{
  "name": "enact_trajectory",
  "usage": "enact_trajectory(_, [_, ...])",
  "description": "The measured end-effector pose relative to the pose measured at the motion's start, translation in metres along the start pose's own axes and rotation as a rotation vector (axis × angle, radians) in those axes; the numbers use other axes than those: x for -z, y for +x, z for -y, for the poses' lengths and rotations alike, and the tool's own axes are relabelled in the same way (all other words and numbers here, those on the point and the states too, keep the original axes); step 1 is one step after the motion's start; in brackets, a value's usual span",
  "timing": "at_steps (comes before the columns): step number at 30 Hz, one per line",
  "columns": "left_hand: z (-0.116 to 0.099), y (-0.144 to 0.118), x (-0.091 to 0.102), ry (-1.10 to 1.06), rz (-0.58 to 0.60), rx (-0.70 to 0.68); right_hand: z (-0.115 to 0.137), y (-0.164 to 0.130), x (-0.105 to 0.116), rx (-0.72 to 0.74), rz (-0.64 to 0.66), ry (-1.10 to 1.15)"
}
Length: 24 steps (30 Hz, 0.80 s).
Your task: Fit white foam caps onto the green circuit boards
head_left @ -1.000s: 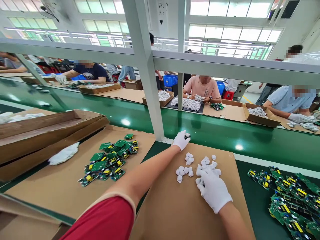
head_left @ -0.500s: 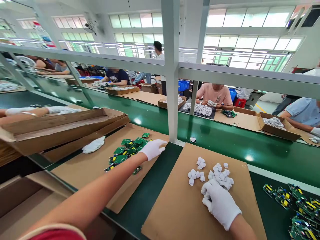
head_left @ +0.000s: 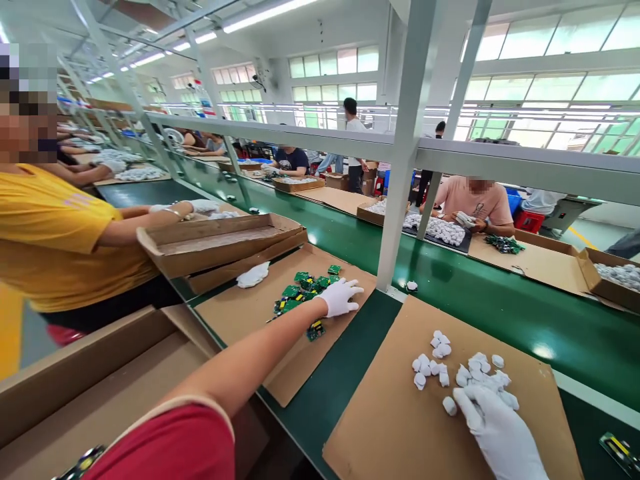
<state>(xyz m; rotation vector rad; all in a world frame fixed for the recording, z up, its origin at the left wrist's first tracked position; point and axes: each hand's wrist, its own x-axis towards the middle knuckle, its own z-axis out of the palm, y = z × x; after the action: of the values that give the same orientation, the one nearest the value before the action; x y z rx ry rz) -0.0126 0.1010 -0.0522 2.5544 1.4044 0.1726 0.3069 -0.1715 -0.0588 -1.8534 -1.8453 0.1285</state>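
From my remote view, the nearest thing is the red sleeve at the bottom, with an open cardboard box at lower left. My right hand is low on the right, its fingers curled down at a heap of small white pieces; I cannot tell whether it is grasping one. A single white piece lies just beside the fingertips, and smaller clusters lie to the left on the right cardboard sheet. Across a bare strip of dark green surface, my left hand is over the left cardboard sheet, fingers spread and released, with nothing visible in it. It is right beside a pile of green circuit boards. Beyond them lie a white cloth-like item and a long cardboard tray, where a co-worker in yellow reaches. Past a white post, a glossy green strip carries one white item. On its far side, a co-worker in pink holds white pieces.
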Motion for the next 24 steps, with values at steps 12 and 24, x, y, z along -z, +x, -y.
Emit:
enact_trajectory(12, [0.061, 0.022, 0.038, -0.040, -0.038, 0.240, 0.006, 0.005, 0.002, -0.002, -0.047, 0.016])
enact_trajectory(24, [0.010, 0.007, 0.035, -0.008, -0.005, 0.041, -0.012, -0.004, -0.005, -0.135, -0.109, 0.137])
